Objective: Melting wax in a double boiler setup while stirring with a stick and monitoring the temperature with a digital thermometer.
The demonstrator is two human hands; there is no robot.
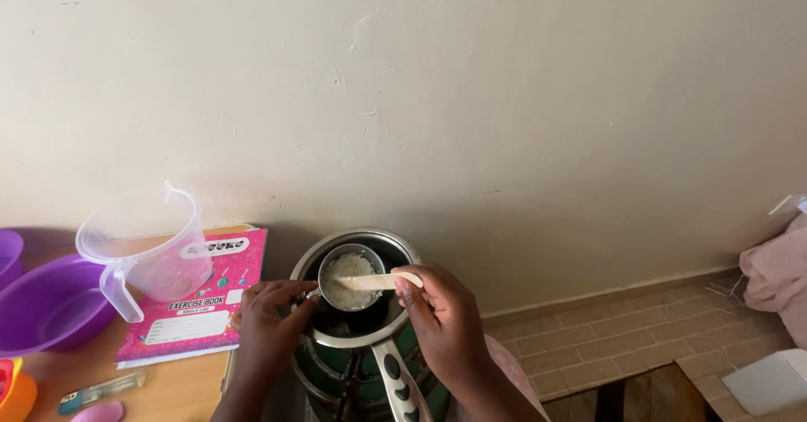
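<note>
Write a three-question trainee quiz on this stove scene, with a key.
1. True or false: the right hand holds a wooden stick over the small metal cup.
2. What does the left hand touch? A) clear plastic jug B) small metal cup C) purple basin
3. What lies under the jug?

Key:
1. True
2. B
3. A pink exercise book, on the wooden table.

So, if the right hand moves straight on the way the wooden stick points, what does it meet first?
Likely the left hand: the right hand aims its wooden stick leftward across the small metal cup of white mixture. Depth is unclear.
</note>
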